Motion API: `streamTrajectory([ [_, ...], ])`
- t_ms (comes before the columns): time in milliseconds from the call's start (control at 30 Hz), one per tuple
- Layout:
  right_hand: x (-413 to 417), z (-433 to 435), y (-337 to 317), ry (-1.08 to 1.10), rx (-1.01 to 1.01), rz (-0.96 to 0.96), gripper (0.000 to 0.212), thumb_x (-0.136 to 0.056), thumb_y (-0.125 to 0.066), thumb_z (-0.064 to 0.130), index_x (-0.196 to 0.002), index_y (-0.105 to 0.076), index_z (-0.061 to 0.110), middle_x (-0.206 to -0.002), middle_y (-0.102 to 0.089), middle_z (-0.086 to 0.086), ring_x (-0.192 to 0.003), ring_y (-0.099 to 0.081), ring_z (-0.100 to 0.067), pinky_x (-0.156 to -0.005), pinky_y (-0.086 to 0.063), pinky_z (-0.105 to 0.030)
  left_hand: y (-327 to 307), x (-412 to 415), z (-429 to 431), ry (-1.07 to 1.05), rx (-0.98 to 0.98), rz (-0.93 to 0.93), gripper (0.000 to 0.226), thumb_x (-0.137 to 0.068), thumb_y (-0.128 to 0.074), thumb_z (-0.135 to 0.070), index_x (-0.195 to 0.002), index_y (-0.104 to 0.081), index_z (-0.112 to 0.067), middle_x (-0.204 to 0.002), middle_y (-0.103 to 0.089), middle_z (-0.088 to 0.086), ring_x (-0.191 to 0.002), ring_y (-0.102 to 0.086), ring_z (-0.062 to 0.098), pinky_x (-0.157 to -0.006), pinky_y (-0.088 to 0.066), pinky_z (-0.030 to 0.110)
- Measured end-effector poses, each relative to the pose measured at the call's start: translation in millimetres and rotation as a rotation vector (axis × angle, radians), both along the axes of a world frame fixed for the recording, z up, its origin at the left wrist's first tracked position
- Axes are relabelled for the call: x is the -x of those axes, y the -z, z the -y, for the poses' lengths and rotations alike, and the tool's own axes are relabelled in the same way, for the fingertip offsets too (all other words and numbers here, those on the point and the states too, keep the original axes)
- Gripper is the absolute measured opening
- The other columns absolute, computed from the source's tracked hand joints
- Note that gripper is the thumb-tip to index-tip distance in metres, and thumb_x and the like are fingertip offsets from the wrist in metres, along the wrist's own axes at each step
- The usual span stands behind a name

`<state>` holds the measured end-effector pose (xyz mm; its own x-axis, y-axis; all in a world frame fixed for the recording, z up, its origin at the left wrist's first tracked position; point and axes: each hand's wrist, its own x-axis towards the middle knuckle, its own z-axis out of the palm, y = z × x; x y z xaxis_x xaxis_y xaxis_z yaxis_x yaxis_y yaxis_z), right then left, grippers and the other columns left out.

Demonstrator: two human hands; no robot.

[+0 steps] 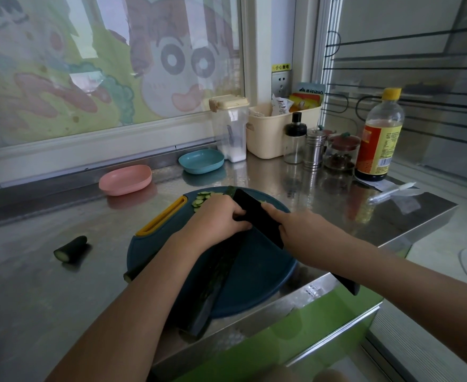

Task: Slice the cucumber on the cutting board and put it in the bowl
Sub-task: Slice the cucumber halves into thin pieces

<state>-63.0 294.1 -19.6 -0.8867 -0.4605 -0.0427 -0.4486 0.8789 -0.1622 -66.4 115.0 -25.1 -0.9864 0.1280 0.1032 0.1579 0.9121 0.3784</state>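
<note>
A round dark blue cutting board [254, 277] with a yellow handle slot lies at the counter's front edge. A long dark cucumber [215, 285] runs lengthwise over it, its near end past the board's rim. Several thin slices [200, 199] lie at the board's far side. My left hand [218, 219] holds the cucumber's far part with curled fingers, right beside the blade. My right hand [304, 230] grips a black knife [257, 216], index finger along its top; the blade stands across the cucumber. A pink bowl [126, 179] and a blue bowl [201, 161] sit behind the board.
A cut cucumber stub [71, 248] lies on the steel counter to the left. At the back right stand a cream basket [271, 133], a clear canister [231, 128], shakers [313, 147], a jar and a soy sauce bottle [378, 139]. The counter edge drops off to the right.
</note>
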Motion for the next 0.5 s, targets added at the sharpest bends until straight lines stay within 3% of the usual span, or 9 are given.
streamTrajectory([
  [133,0.7,-6.7,-2.1,0.039,0.034,0.041,0.067,-0.097,-0.035,0.012,-0.148,-0.004,0.041,-0.070,-0.042,-0.001,-0.057,-0.046,-0.014,-0.060,-0.046,-0.031,-0.8,-0.7,-0.9,-0.042,0.004,-0.003,0.043,-0.081,-0.072,-0.034,-0.121,-0.065,-0.019,-0.113,-0.068,-0.002,-0.095,-0.062,0.009,-0.080,-0.047,0.022],
  [367,-3.0,-11.1,-11.3,0.025,0.091,0.033,0.061,-0.098,-0.031,0.014,-0.149,-0.009,0.040,-0.073,-0.046,-0.003,-0.067,-0.053,-0.021,-0.066,-0.049,-0.033,-2.0,-1.4,-3.5,-0.057,0.031,-0.023,0.033,-0.080,-0.073,-0.035,-0.107,-0.073,-0.015,-0.100,-0.071,0.001,-0.087,-0.064,0.012,-0.083,-0.052,0.036],
  [500,-5.7,-11.0,-13.5,0.013,0.106,0.030,0.062,-0.098,-0.032,0.013,-0.148,-0.010,0.041,-0.073,-0.050,-0.004,-0.062,-0.052,-0.020,-0.065,-0.051,-0.035,-1.1,-0.8,-3.4,-0.054,0.025,-0.025,0.032,-0.080,-0.073,-0.033,-0.107,-0.073,-0.016,-0.100,-0.072,-0.001,-0.087,-0.064,0.011,-0.082,-0.052,0.034],
])
